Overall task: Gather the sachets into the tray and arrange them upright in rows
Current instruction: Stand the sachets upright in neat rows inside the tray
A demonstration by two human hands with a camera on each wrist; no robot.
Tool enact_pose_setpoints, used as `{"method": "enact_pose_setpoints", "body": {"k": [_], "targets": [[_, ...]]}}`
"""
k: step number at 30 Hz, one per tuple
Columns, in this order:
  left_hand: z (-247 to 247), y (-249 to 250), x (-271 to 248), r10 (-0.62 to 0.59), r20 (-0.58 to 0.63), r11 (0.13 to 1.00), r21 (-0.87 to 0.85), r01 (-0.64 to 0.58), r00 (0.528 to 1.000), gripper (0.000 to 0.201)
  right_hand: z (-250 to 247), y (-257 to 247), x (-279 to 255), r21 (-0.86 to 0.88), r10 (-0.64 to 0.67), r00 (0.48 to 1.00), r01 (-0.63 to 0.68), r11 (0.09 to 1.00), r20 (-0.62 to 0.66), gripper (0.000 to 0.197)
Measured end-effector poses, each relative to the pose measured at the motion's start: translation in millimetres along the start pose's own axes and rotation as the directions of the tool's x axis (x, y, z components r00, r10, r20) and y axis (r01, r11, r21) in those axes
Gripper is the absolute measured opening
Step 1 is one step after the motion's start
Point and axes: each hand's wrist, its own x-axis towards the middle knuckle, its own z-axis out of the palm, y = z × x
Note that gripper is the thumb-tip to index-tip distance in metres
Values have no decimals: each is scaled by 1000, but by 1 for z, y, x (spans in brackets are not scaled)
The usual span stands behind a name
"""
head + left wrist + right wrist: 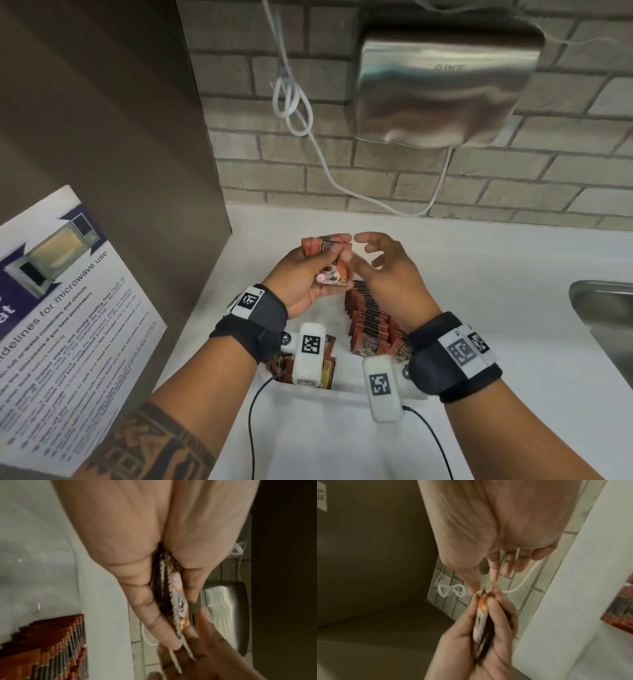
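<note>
Red-brown sachets — a small stack, left hand fingers clamped round it, right hand fingers loosely spread beside it.

My head camera looks down from above the white counter, facing the brick wall. My two wrist cameras sit close along each palm, facing each other over that counter; all three share the held sachets.
</note>
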Motion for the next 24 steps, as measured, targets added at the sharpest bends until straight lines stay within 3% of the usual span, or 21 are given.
{"method": "enact_pose_setpoints", "body": {"k": [2,6,10,17,21,24], "targets": [[-1,-2,-3,8,20,997,76,-10,1000,25,-10,-9,5,62,-23,1000,22,998,21,26],[0,-7,-5,17,48,987,158,-25,999,27,-18,-18,19,-14,-41,985,44,999,165,11],[-8,-6,-3,56,59,967,246,-69,997,29,-21,-23,29,0,-65,985,66,998,160,11],[-16,-5,7,149,-60,906,407,-112,987,31,-12,-28,39,-114,-121,978,142,983,172,10],[-23,-4,14,144,-128,892,447,-72,981,38,-12,-34,46,-226,-137,976,173,959,169,4],[-35,-8,15,66,-167,839,543,36,984,34,-9,-31,53,-349,-143,975,195,916,170,5]]}}
